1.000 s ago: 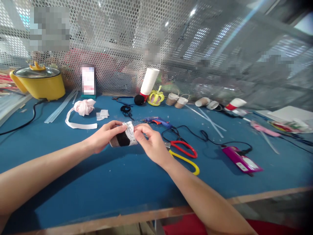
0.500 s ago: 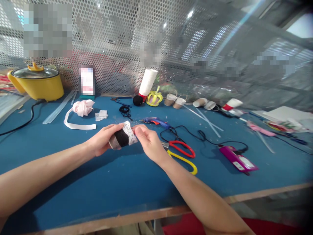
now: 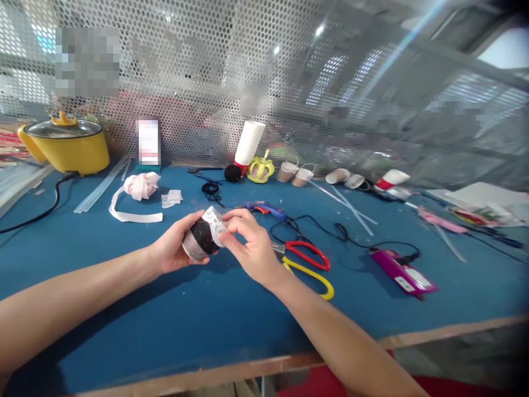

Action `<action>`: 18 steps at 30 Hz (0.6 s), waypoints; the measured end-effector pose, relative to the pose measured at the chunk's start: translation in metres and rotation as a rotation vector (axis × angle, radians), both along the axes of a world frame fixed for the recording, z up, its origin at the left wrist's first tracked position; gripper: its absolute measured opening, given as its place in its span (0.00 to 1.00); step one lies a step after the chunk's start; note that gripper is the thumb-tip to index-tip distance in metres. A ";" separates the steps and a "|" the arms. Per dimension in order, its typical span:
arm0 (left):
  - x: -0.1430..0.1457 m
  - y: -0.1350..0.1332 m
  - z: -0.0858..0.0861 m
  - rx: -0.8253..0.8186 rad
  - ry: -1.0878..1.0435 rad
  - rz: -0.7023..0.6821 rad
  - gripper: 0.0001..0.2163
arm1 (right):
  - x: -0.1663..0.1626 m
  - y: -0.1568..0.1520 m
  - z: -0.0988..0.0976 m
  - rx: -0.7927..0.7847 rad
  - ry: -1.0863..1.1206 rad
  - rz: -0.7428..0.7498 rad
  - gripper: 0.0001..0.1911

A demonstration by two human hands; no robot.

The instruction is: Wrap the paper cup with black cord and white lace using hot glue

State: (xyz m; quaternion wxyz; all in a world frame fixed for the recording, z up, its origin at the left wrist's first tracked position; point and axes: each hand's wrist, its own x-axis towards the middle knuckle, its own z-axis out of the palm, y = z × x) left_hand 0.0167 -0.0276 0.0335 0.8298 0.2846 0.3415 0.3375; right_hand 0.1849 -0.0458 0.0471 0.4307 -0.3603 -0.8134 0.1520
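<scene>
My left hand is wrapped round a small cup covered in black material, holding it on its side just above the blue table. Its grey bottom faces me. My right hand pinches a strip of white lace against the cup's far end with thumb and fingers. Red and yellow scissors lie right beside my right wrist. A blue glue gun lies just beyond my hands.
A purple device with a black cable lies to the right. Paper cups, a tall white cup stack and a yellow crown line the mesh wall. A pink ribbon bow, glue sticks and a yellow pot sit left.
The cup has been turned so its grey bottom faces me more. My right hand has shifted its pinch on the lace slightly left along the cup.
</scene>
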 end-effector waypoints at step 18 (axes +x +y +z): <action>-0.001 -0.012 -0.001 0.913 0.614 0.279 0.18 | -0.004 -0.003 0.001 -0.264 0.112 -0.003 0.09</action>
